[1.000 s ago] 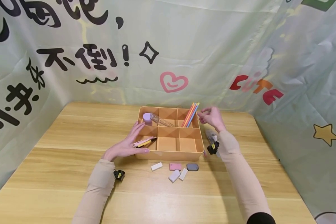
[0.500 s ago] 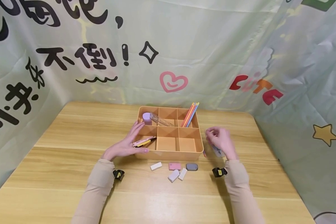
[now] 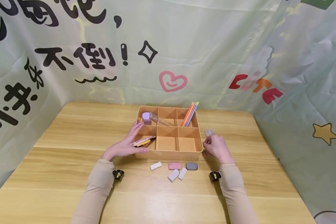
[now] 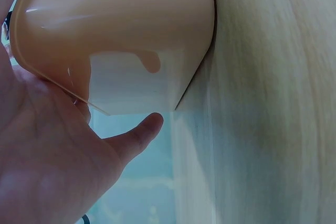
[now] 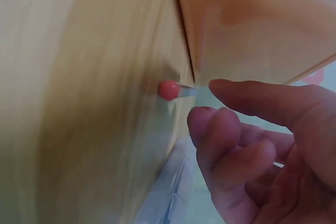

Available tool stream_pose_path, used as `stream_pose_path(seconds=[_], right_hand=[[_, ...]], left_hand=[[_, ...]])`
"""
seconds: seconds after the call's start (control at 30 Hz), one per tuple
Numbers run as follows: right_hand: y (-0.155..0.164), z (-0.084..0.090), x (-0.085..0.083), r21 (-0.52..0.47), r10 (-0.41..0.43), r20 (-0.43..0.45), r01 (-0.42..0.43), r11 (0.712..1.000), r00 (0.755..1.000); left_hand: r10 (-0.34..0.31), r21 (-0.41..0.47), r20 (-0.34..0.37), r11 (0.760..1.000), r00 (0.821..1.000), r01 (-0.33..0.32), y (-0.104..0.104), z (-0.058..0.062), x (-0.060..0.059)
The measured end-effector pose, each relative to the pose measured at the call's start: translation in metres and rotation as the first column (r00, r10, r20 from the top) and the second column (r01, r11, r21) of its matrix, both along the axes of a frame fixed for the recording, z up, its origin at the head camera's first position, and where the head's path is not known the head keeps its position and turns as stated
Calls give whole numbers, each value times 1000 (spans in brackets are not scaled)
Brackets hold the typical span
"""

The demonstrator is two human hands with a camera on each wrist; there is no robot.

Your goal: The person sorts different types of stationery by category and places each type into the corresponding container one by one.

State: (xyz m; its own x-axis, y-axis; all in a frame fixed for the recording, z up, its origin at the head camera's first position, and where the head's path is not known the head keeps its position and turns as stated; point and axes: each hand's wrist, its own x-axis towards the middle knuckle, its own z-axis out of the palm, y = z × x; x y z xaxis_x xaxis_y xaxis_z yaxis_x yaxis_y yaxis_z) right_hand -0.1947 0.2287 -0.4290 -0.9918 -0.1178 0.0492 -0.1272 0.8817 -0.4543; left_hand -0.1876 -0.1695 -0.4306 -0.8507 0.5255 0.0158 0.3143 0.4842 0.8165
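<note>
- The right hand [image 3: 217, 148], right of the picture's middle in the head view, reaches for something small that lies on the table [image 3: 72, 130] against the right wall of the orange tray [image 3: 170, 154]. In the right wrist view this is a thin thing with a pink tip [image 5: 169, 89], in the middle of that picture, just left of the fingertips [image 5: 207, 121].
- The fingers of the right hand are loosely curled and hold nothing; they are near the pink tip but apart from it.
- To pick it well, I judge the fingers should come low along the table and pinch the thin shaft from both sides, because the tray wall leaves little room.
- A clear packet [image 3: 209, 133] lies just above the right hand in the head view.
- The left hand [image 3: 126, 146] is flat and open, left of the middle, with straight fingers resting against the left wall of the tray, so it keeps the tray from sliding.
</note>
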Motion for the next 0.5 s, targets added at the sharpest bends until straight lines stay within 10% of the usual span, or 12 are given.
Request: stream_pose_path(seconds=[0.5], right_hand=[[-6,-3,4,-60,-38,162,48,997,986]], left_hand=[[-4,-5,-12,1000,1000,4,-1,2,1]])
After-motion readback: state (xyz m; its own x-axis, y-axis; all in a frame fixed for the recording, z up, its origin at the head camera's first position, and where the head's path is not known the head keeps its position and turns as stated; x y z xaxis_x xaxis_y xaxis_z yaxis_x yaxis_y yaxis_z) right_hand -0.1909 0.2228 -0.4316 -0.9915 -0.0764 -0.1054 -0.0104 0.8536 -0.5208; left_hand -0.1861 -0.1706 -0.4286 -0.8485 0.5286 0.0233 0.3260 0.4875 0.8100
